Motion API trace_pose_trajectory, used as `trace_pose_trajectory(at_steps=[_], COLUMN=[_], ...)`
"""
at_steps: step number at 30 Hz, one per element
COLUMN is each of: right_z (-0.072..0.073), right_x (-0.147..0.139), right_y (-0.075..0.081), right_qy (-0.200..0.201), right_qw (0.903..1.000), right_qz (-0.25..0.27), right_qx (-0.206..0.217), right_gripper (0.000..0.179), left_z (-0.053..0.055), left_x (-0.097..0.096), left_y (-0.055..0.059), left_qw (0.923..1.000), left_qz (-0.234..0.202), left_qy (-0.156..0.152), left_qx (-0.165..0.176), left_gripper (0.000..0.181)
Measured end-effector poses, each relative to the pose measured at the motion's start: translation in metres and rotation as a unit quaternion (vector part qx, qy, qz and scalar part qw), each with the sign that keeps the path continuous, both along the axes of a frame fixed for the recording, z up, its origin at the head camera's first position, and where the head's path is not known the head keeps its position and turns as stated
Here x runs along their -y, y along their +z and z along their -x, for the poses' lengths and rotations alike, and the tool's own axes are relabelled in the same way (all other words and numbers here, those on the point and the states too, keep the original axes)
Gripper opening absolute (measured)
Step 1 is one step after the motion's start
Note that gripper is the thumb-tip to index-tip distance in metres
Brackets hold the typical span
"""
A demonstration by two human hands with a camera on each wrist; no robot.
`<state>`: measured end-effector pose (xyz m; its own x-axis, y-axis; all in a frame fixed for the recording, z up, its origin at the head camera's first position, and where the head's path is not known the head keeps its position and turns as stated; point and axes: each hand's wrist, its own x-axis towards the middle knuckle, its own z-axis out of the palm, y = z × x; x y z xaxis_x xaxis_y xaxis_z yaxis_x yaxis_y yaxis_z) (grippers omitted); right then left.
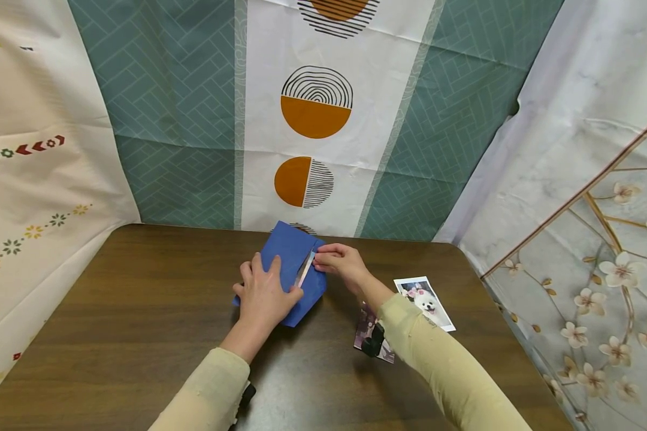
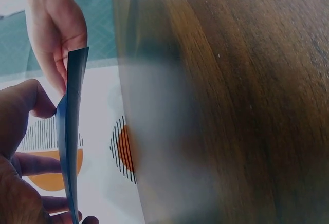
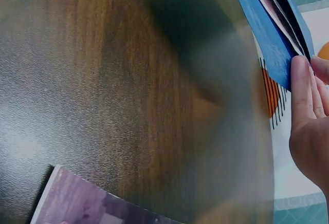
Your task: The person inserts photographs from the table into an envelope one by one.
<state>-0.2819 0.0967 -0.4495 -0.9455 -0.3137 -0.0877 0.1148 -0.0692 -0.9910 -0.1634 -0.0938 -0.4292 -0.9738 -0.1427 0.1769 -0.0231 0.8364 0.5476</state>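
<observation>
A blue envelope (image 1: 286, 248) is held up over the back of the table, its slot gaping. My left hand (image 1: 264, 293) grips it from the left, with the thumb by the slot and the fingers spread over the envelope. Inside the slot shows the pale edge of a card or photo (image 1: 304, 270), most of it hidden. At the slot's right end, my right hand (image 1: 342, 263) pinches the envelope's corner between thumb and fingers. In the right wrist view, those fingertips (image 3: 300, 67) lie right at the end of the opening.
To the right on the brown wooden table (image 1: 156, 317) lies a white-bordered photo of a white dog (image 1: 427, 302). A darker, purplish photo (image 1: 364, 329) lies nearer, partly covered by my right forearm. A patterned curtain (image 1: 178, 114) hangs behind the table.
</observation>
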Motion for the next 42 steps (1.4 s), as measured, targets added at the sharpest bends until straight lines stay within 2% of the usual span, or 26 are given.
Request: trace_pose_trajectory(at_steps=[17, 23, 32, 37, 42], right_z=[0.0, 0.0, 0.006, 0.0, -0.008], right_x=[0.005, -0.001, -0.051, -0.085, -0.117], right_y=[0.002, 0.006, 0.018, 0.022, 0.019], right_qy=[-0.002, 0.01, 0.033, 0.045, 0.048], right_qw=[0.9997, 0.9999, 0.9977, 0.9921, 0.9834], right_qz=[0.02, -0.005, -0.057, -0.115, -0.172], right_qx=[0.012, 0.008, -0.017, -0.025, -0.032], right_gripper=[0.027, 0.026, 0.033, 0.034, 0.038], left_z=[-0.001, 0.001, 0.004, 0.004, 0.004], left_x=[-0.002, 0.0, 0.006, 0.007, 0.007], left_y=[-0.001, -0.002, -0.003, -0.004, -0.005], left_qw=[0.9999, 0.9999, 0.9998, 0.9998, 0.9998], left_qz=[-0.013, -0.007, 0.001, -0.002, -0.002], left_qy=[0.0, 0.001, 0.009, 0.008, 0.009], left_qx=[0.008, 0.016, 0.019, 0.017, 0.017], left_gripper=[0.08, 0.08, 0.078, 0.077, 0.077])
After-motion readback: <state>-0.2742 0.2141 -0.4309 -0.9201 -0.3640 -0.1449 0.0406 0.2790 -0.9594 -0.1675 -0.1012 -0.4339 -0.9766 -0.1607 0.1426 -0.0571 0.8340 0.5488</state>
